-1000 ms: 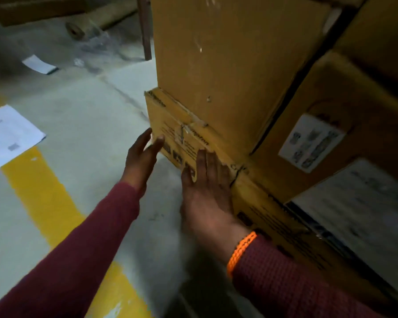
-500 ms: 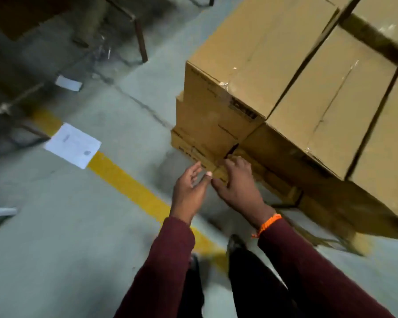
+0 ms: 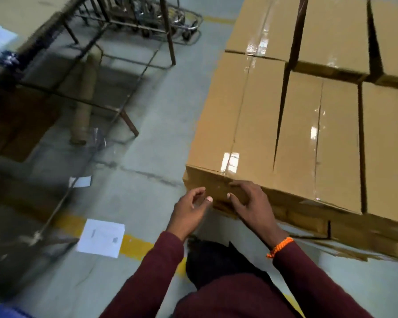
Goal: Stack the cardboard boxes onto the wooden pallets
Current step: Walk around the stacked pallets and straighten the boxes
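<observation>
**Cardboard boxes** [image 3: 319, 125]: taped shut and packed in tight rows across the right half of the frame, tops level. Placement suggests a finished tier. Whether a pallet lies underneath cannot be told; only a flatter, darker lower layer [image 3: 303, 226] shows beneath the front face.

**Corner box** [image 3: 230, 115]: nearest the lower centre, at the stack's left front corner. Its left and front edges are free; the other sides butt against neighbours.

**Right hand** [image 3: 251, 203]: lower centre, fingers spread and relaxed against the front face of the corner box, gripping nothing. Likely there to check or nudge the alignment. An orange wristband [image 3: 279, 247] sits on the wrist.

**Left hand** [image 3: 189, 210]: just left of the corner, fingers loosely curled, empty, apart from the cardboard. Probably placed to meet the box's side face.

**Floor** [image 3: 147, 145]: grey concrete, open along the stack's left side. A yellow line [image 3: 136, 246] crosses the lower left, with a sheet of paper [image 3: 101, 237] lying over it.

**Worktop frame** [image 3: 129, 120]: upper left, thin metal legs, well apart from the stack; a cardboard tube [image 3: 83, 106] lies beneath it.

**Room for moving**: judged ample to the left and front of the corner, none to the right.
</observation>
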`<control>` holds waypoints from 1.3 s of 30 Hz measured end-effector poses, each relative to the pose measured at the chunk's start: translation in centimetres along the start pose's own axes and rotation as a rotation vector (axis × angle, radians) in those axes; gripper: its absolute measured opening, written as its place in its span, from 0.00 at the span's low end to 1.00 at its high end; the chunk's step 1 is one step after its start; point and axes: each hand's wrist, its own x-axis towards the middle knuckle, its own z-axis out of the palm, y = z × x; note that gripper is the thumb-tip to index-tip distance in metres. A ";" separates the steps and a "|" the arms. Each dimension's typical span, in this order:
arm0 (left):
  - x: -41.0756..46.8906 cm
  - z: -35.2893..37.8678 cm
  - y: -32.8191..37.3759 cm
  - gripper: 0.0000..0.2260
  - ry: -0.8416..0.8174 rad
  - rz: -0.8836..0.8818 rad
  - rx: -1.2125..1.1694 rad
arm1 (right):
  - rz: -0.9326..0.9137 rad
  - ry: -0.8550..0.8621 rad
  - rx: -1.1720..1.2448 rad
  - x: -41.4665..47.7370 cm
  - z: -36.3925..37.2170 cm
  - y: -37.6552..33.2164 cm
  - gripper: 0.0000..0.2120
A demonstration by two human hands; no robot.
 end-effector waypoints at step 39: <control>79.6 -24.1 44.3 0.17 -0.788 0.139 0.547 | 1.039 0.777 1.128 77.2 6.6 -10.7 0.05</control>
